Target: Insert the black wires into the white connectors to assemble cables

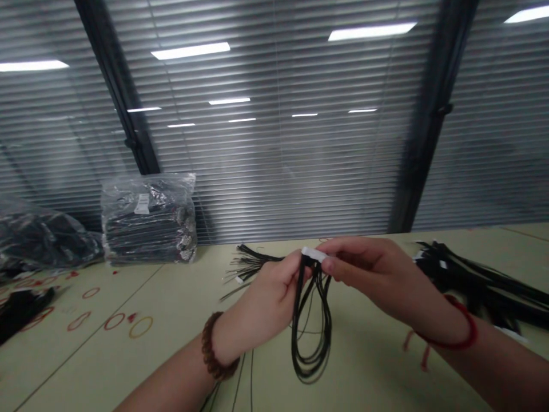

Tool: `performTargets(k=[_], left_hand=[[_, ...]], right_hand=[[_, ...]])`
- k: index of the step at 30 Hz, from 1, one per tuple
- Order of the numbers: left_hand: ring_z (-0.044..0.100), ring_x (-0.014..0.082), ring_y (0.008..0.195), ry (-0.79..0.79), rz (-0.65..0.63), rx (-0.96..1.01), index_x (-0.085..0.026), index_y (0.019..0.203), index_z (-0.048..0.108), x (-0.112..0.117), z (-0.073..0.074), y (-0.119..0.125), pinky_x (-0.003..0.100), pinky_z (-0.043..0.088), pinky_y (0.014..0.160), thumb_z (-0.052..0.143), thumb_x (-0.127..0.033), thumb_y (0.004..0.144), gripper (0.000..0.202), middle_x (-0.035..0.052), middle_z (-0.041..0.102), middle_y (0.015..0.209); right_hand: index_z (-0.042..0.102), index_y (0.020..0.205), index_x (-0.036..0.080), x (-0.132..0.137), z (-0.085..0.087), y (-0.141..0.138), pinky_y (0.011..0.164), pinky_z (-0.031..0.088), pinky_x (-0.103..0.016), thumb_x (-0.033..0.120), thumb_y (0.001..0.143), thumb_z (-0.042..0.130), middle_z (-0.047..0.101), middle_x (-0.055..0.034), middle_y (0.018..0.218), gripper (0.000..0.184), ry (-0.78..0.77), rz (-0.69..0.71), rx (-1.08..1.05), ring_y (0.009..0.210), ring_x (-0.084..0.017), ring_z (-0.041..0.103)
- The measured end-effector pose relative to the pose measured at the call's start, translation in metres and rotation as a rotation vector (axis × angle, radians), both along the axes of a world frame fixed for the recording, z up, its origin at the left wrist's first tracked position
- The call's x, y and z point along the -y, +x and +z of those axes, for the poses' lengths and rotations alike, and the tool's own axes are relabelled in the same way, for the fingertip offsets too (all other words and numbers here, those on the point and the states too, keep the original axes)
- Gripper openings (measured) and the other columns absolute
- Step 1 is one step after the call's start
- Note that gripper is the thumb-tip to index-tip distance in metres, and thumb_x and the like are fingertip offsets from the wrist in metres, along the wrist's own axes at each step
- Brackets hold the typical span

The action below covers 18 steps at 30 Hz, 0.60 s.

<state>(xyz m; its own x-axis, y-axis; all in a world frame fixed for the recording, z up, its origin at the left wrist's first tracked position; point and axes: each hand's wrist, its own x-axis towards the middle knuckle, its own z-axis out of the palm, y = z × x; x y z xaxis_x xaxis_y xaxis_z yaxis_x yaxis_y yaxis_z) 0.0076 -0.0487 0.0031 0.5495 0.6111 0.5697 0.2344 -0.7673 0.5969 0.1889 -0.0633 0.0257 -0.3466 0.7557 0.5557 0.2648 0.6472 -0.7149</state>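
Observation:
Both hands meet above the table's middle. My left hand (274,289), with a brown bead bracelet on its wrist, pinches the top of a looped bundle of thin black wires (312,332). My right hand (369,269), with a red string on its wrist, pinches the white connector (314,253) at the top of the same bundle. The loop hangs down between the hands toward the table. Fingers of both hands are closed on it.
On the pale green table (128,355), a pile of black wire bundles (476,280) lies at the right and loose black wires (251,264) behind my hands. A clear plastic bag of black bundles (148,220) stands at the back left. Rubber bands (115,323) lie scattered left. Window blinds run behind.

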Motion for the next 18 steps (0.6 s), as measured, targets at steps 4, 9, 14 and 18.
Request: performTargets(k=[4, 9, 14, 18], left_hand=[[0.049, 0.0136, 0.07, -0.047, -0.012, -0.013, -0.019, 0.095, 0.052, 0.001, -0.001, 0.004, 0.025, 0.038, 0.065, 0.037, -0.02, 0.096, 0.015, -0.0009, 0.056, 0.08], [0.051, 0.013, 0.072, -0.113, 0.02, 0.027, -0.018, 0.093, 0.054, 0.001, -0.005, 0.011, 0.023, 0.04, 0.066, 0.034, -0.022, 0.098, 0.021, -0.0005, 0.057, 0.082], [0.052, 0.0145, 0.075, -0.105, 0.033, 0.007, -0.019, 0.107, 0.054, 0.006, -0.01, 0.02, 0.025, 0.039, 0.07, 0.036, -0.019, 0.097, 0.02, -0.0003, 0.056, 0.082], [0.053, 0.0157, 0.081, -0.138, 0.012, -0.015, -0.02, 0.109, 0.053, 0.008, -0.014, 0.026, 0.027, 0.039, 0.076, 0.036, -0.019, 0.096, 0.021, 0.0018, 0.058, 0.09]], right_hand=[[0.069, 0.084, 0.015, -0.012, -0.003, 0.007, 0.068, 0.05, -0.022, 0.035, 0.082, 0.062, 0.068, -0.0038, 0.08, 0.021, -0.127, 0.105, -0.048, 0.075, -0.013, 0.063], [0.072, 0.087, 0.017, -0.026, -0.013, 0.02, 0.06, 0.044, -0.02, 0.037, 0.081, 0.064, 0.067, -0.0034, 0.08, 0.022, -0.197, 0.115, -0.112, 0.068, -0.009, 0.057], [0.072, 0.089, 0.015, -0.025, -0.019, 0.023, 0.06, 0.04, -0.021, 0.036, 0.083, 0.063, 0.067, -0.0043, 0.08, 0.024, -0.23, 0.164, -0.101, 0.067, -0.009, 0.053], [0.069, 0.086, 0.011, -0.023, -0.028, 0.022, 0.058, 0.039, -0.022, 0.036, 0.083, 0.062, 0.064, -0.004, 0.075, 0.026, -0.284, 0.208, -0.116, 0.064, -0.009, 0.052]])
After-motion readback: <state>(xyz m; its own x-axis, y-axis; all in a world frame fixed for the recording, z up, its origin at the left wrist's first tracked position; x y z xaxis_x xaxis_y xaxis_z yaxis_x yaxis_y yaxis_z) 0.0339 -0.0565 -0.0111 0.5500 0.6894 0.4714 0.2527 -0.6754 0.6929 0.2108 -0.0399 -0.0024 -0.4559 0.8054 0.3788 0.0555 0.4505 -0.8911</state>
